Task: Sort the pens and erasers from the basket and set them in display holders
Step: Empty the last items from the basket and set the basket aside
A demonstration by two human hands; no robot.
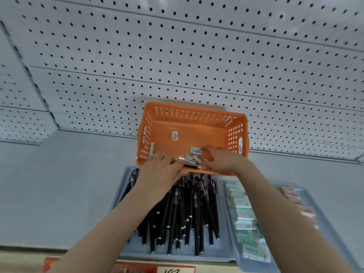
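Single wide-angle view from the person's head, facing forward and down onto a shelf at arm's length. The left hand (160,172) and right hand (221,160) rise from the bottom edge to the orange basket (194,133) at centre. The pen tray (136,253) lies nearest, lower middle; the pegboard wall (177,56) spans the upper half.

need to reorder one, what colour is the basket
The basket is orange, shown in the head view.

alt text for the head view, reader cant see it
A left hand and a right hand reach into an orange basket holding a few small erasers and one black pen. Nearer the camera, a blue tray holds many black pens, with packaged erasers beside it.
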